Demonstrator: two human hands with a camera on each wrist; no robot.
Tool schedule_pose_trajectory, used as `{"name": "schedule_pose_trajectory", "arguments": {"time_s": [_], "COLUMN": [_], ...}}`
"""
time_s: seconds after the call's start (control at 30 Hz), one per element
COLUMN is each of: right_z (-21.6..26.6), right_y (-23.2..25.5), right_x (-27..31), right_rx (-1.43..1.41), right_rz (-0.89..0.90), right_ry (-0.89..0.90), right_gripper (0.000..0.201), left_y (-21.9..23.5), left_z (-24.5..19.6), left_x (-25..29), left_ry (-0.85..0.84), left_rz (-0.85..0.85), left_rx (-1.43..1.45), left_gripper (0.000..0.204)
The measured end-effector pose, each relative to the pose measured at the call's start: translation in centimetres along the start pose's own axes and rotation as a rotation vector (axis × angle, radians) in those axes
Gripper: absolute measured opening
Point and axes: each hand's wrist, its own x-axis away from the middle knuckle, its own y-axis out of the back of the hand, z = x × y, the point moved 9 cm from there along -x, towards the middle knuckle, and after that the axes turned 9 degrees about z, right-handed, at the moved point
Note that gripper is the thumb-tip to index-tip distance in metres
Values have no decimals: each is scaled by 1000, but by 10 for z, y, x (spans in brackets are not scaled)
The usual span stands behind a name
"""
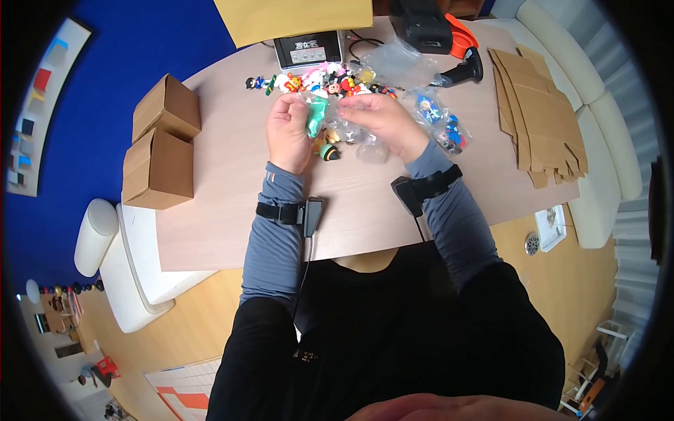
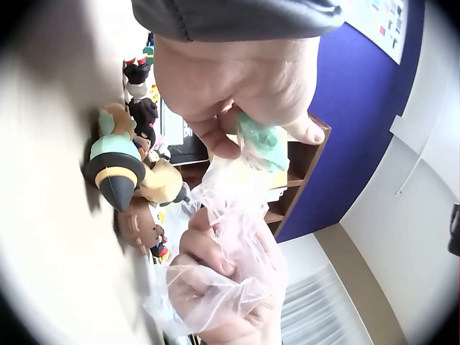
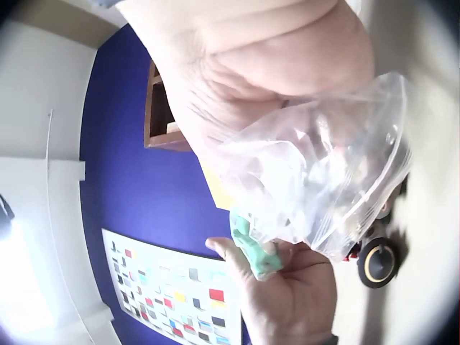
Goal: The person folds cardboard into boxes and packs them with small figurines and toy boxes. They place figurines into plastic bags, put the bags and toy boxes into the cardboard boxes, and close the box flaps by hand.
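Note:
My left hand (image 1: 288, 133) pinches a small green item (image 1: 317, 116) wrapped in clear plastic; its exact kind is hidden by folds. Opposite it, my right hand (image 1: 386, 121) grips a clear zip bag (image 3: 323, 162), whose crumpled film hangs over the fingers in the left wrist view. The bag stretches between both hands, close to the green item. Below them on the table stands a toy figure (image 2: 115, 169) with a pointed dark hat banded in yellow. Several small cartoon figures (image 1: 333, 85) lie heaped just beyond my hands.
Two cardboard boxes (image 1: 160, 168) stand at the left. Bagged blue figures (image 1: 441, 119) lie right of my right hand. Flattened cardboard (image 1: 540, 116) is stacked at the right edge. A handheld scanner (image 1: 463, 70), more clear bags (image 1: 397, 63) and a small label printer (image 1: 309, 50) occupy the back.

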Motion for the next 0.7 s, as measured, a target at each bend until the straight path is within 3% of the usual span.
{"name": "schedule_pose_trajectory", "arguments": {"time_s": [0.07,0.13,0.17,0.27,0.43,0.6,0.7], "right_z": [-6,-10,-8,-6,2,-4,16], "right_y": [8,17,20,23,15,-3,-19], "right_x": [-4,-7,-7,-8,-4,-8,3], "right_rx": [-12,-24,-73,-177,-272,111,47], "right_rz": [-14,-29,-46,-56,3,89,92], "right_ry": [12,24,37,77,137,62,124], "right_gripper": [32,32,30,27,29,39,41], "left_y": [-10,-17,-11,4,23,10,9], "left_z": [-6,4,8,19,8,-9,-10], "left_x": [0,2,1,-3,-3,0,-1], "left_ry": [-23,202,203,171,43,-77,-84], "left_rz": [69,30,31,116,-51,-87,-81], "left_rx": [2,-102,-102,-139,-215,-328,-374], "left_gripper": [12,13,13,11,9,10,11]}}
